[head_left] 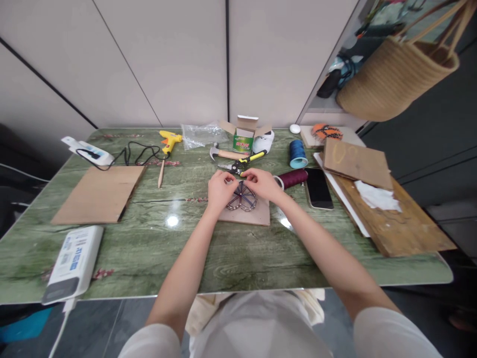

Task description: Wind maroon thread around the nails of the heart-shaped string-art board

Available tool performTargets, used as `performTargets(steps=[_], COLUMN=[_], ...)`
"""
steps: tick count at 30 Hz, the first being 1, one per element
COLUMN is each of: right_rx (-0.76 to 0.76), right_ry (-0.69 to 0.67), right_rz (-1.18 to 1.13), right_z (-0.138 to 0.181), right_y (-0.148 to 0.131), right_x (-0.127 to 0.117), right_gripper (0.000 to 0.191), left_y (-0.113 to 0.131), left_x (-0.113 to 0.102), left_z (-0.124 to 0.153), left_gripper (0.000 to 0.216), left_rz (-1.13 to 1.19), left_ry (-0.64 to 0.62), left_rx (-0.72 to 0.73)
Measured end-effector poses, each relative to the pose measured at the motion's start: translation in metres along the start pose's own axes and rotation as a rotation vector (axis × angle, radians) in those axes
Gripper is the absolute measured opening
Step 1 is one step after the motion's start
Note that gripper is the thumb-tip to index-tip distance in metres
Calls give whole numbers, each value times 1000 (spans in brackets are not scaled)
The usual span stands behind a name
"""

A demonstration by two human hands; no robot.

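Observation:
A small brown board point(257, 215) lies on the green table point(156, 243), carrying a heart-shaped ring of nails strung with dark thread point(243, 200). My left hand point(220, 191) rests at the heart's left edge with its fingers curled and pinched near the top of the heart. My right hand point(262, 183) sits at the heart's upper right, fingers bent together in a pinch. What either pinch holds is too small to make out. A maroon thread spool point(294, 178) lies just right of my right hand.
Behind the hands lie pliers point(244, 162), a hammer point(223, 153), a small open box point(244, 135) and a blue spool point(297, 153). A phone point(318, 188) and wooden boards point(391, 219) are at the right. Cardboard point(99, 194), a glue gun point(169, 141) and a power bank point(74, 261) are at the left.

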State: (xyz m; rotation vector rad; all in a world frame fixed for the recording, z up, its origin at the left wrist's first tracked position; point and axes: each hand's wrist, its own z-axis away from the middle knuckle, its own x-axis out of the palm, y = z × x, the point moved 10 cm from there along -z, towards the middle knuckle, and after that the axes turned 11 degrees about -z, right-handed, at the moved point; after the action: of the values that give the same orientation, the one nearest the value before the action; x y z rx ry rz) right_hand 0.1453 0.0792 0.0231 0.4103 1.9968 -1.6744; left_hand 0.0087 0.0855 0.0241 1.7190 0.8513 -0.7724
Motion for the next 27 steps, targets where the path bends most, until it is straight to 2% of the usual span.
performTargets(steps=[5, 13, 19, 23, 27], right_rx=[-48, -67, -101, -50, 17], right_ry=[20, 118, 168, 233, 228], right_rz=[107, 2, 3, -71, -180], right_z=[5, 36, 54, 60, 60], right_y=[-17, -11, -8, 6, 21], right_x=[15, 12, 6, -5, -11], right_gripper=[11, 19, 16, 17, 18], left_y=[7, 35, 43, 52, 56], left_x=[-5, 8, 10, 14, 16], left_z=[2, 13, 18, 22, 26], left_gripper=[8, 10, 15, 22, 26], left_rz=[117, 227, 112, -16, -109], left_ry=[-6, -236, -212, -174, -165], left_rx=[16, 188, 311, 427, 489])
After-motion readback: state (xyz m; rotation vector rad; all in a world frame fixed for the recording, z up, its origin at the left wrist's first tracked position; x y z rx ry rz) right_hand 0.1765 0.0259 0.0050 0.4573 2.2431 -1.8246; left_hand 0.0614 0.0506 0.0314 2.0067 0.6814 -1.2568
